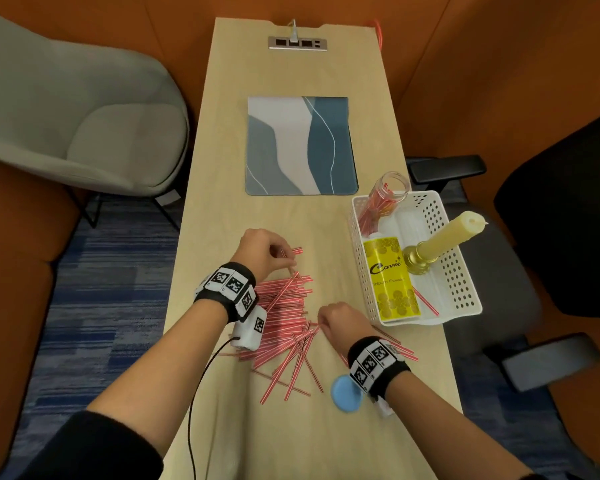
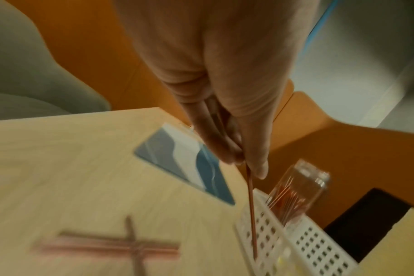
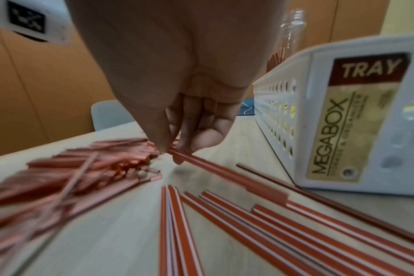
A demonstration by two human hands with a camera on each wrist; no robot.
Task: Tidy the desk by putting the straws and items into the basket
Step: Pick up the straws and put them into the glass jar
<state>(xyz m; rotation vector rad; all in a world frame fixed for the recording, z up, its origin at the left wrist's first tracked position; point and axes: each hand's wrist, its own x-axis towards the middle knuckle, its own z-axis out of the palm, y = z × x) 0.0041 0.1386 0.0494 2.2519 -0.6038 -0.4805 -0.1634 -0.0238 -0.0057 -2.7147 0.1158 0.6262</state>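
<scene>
Two hands (image 1: pixel 262 249) (image 1: pixel 340 322), each pinching a straw (image 2: pixel 251 207) (image 3: pixel 201 164) over the pile (image 1: pixel 284 320).

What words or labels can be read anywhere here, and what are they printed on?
"Carrie": yellow bottle lying in the white basket.
"Talcum Powder": same bottle, blurred, so the reading is likely but not certain.
"TRAY": label on the basket's end wall.
"MEGABOX": same label; the smaller line beside it is too blurred to read.
Wristbands: black-and-white square code markers, no words.

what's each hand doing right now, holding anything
Left hand: pinching one straw.
Right hand: fingertips pinching a straw from the pile.
</scene>
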